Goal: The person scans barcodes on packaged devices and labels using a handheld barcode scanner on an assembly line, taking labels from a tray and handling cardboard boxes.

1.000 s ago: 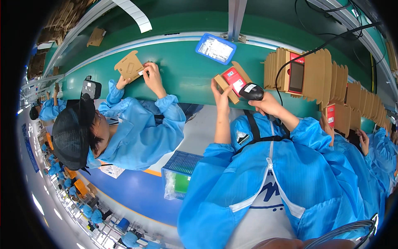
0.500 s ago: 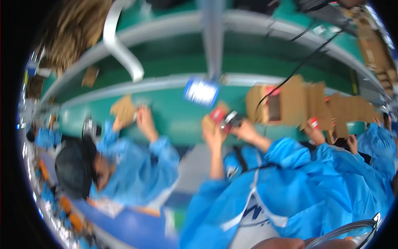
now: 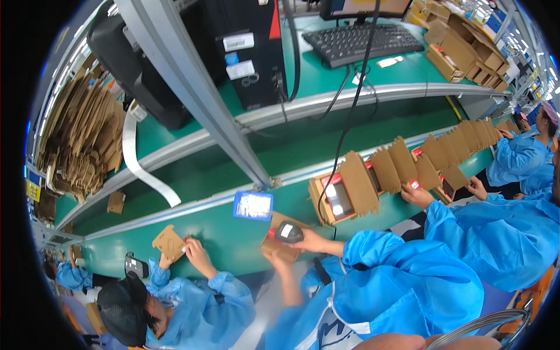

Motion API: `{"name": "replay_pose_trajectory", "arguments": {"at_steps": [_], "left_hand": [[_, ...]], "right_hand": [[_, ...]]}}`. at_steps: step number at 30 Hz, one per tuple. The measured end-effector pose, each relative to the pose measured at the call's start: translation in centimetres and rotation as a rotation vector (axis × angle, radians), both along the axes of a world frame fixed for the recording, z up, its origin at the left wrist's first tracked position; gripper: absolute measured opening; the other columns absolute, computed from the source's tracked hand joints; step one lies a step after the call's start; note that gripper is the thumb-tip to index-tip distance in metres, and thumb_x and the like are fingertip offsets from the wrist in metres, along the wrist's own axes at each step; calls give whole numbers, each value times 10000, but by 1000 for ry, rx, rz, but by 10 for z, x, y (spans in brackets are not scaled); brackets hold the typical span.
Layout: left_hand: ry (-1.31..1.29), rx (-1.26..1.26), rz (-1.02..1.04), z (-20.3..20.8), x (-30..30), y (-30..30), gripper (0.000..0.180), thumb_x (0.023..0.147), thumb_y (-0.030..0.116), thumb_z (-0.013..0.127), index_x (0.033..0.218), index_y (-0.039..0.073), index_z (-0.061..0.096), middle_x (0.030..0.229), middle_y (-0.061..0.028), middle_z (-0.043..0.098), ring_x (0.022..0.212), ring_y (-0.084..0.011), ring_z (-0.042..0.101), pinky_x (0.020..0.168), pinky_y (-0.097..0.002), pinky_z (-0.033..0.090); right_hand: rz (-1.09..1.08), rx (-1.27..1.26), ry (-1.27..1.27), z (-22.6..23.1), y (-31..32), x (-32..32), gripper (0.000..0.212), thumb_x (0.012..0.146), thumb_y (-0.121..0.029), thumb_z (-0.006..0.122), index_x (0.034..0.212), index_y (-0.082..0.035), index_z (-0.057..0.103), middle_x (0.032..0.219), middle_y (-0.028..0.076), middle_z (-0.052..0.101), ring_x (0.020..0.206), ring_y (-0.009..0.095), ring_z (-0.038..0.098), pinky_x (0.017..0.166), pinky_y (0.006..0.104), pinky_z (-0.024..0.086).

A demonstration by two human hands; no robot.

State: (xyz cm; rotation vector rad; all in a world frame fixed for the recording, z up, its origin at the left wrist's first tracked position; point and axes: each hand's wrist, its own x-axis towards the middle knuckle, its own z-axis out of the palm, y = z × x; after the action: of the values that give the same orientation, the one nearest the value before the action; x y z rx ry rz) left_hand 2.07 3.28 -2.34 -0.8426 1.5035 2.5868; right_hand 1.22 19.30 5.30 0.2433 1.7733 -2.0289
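Seems to pinch cardboard box (image 3: pixel 288 252), by near edge of desk (image 3: pixel 224 238), between blurred fingers of left hand (image 3: pixel 281 262); might drop red packet (image 3: pixel 271 234) if tilted. Wraps fingers of right hand (image 3: pixel 313 241) around black scanner (image 3: pixel 289 233) just over packet; might knock it if lowered. Farther off, might snag black cable (image 3: pixel 350 114) on standing boxes (image 3: pixel 359 186).

Blue-coated workers (image 3: pixel 201 309) along a green bench (image 3: pixel 224 236) show a factory.
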Motion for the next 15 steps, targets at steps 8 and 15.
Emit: {"name": "replay_pose_trajectory", "arguments": {"at_steps": [8, 15], "left_hand": [[-17, -16, 14, -36, -16, 28, 420, 927, 333, 514, 1265, 85, 490, 1197, -103, 572, 1029, -253, 584, 846, -365, 497], [137, -1544, 0, 50, -53, 1, 500, 872, 293, 611, 1241, -23, 488, 1194, -222, 524, 1120, -380, 471, 965, -462, 360]], "right_hand": [[150, 104, -66, -9, -3, 14, 515, 752, -205, 777, 1147, 20, 535, 795, 64, 639, 620, 112, 578, 554, 295, 491], [14, -35, -63, 33, 11, 17, 378, 814, -150, 726, 1124, -15, 556, 791, 25, 617, 623, 84, 565, 516, 241, 457]]}}
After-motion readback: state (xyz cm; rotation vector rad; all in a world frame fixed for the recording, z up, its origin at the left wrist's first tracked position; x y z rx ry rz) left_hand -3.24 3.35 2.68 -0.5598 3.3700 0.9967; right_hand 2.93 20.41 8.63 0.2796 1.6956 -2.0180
